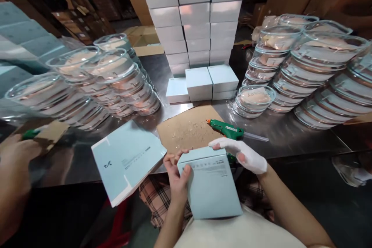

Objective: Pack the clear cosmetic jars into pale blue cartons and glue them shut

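Note:
My bare left hand (pixel 178 176) grips the left side of a light blue cardboard box (pixel 212 190), its thumb lying on the printed face. On the box's far right corner rests my right hand (pixel 242 155), in a white glove with some fingertips bare; its fingers bend over the top edge. The box is tilted towards me above my lap. Just beyond it, a green glue gun (pixel 228 128) with a clear glue stick lies partly on a brown cardboard sheet (pixel 186 128) spotted with glue. Flat blue box blanks (pixel 128 159) are stacked to the left.
Finished-looking boxes (pixel 194 11) stand stacked at the back, with several shorter ones (pixel 200 83) before them. Stacks of clear round containers (pixel 116 73) rise on the left and more containers (pixel 316 62) on the right. Another person's hand (pixel 14 155) is at the far left of the metal table (pixel 78 155).

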Demonstrator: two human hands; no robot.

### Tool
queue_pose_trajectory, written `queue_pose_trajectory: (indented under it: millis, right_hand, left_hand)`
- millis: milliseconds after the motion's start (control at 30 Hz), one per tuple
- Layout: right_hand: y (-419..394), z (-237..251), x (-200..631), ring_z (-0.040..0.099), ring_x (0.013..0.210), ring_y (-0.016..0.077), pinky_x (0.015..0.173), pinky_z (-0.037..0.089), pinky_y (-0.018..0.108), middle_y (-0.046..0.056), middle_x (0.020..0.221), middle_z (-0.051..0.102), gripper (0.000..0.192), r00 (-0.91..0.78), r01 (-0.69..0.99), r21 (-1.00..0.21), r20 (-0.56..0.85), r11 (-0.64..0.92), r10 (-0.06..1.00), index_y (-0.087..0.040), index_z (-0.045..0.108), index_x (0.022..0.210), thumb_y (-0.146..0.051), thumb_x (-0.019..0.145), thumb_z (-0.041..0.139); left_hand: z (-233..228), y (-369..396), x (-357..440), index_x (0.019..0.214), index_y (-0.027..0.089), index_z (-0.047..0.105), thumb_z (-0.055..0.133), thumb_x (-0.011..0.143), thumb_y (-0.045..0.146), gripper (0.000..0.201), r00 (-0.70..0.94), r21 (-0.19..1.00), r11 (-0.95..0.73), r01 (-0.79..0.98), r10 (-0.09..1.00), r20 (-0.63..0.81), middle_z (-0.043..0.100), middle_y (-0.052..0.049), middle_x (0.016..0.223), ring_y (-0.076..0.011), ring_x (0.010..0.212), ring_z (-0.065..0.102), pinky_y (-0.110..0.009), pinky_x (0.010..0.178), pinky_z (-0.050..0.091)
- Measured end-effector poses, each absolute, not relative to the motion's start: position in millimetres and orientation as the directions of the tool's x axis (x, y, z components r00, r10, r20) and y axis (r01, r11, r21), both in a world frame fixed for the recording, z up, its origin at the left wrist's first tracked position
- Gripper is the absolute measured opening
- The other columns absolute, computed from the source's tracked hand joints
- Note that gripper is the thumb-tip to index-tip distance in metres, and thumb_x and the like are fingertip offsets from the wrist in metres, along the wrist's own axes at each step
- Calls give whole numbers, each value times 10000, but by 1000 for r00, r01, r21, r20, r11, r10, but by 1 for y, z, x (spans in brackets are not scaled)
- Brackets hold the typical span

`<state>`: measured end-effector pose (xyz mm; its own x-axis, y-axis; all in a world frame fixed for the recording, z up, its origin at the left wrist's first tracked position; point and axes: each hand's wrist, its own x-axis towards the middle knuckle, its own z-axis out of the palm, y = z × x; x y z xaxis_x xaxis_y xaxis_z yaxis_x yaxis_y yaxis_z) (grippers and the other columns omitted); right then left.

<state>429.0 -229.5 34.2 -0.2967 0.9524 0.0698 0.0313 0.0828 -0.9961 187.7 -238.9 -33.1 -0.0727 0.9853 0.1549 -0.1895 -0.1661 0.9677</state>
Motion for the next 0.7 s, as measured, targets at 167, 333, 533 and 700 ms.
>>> queue_pose_trajectory:
  millis: [167, 333, 533, 700]
  right_hand:
    - [-235, 35, 429, 651, 1180, 232, 1053, 531, 410, 110, 1276, 647, 529, -436, 202, -913, 241, 355, 867, -229, 743, 1236, -534, 816, 847]
    - [-229, 26, 425, 663, 1148, 205, 1003, 560, 362, 94, 1228, 648, 323, -498, 231, -882, 255, 410, 829, -234, 779, 1196, -372, 905, 769]
    - [-223, 6, 428, 655, 1202, 229, 1091, 516, 427, 105, 1265, 661, 283, -195, 262, -857, 403, 443, 894, -249, 750, 1190, -399, 949, 737]
    - [-210, -4, 429, 533, 1435, 317, 1168, 476, 494, 162, 1614, 451, 891, 29, 90, -961, 266, 263, 963, -296, 467, 1536, -723, 814, 769]
  left_hand:
    - [-26, -231, 181, 1061, 275, 598, 754, 869, 591, 401, -5, 960, -254, -119, 967, 256, 663, -60, 1105, -274, 1126, 686, -436, 996, 548]
    - [-25, -227, 180, 805, 218, 644, 739, 877, 606, 406, 28, 970, -244, -2, 969, 244, 635, -82, 1055, -287, 1119, 672, -433, 999, 537]
    - [-33, -237, 161, 1515, 277, 442, 824, 760, 690, 942, 163, 990, -141, -16, 976, 141, 533, -205, 1534, -369, 1397, 573, -476, 1056, 548]
    - [-19, -207, 141, 1545, 283, 423, 861, 803, 512, 891, 234, 997, 62, 34, 970, -68, 689, -173, 1358, -312, 1127, 732, -399, 864, 620]
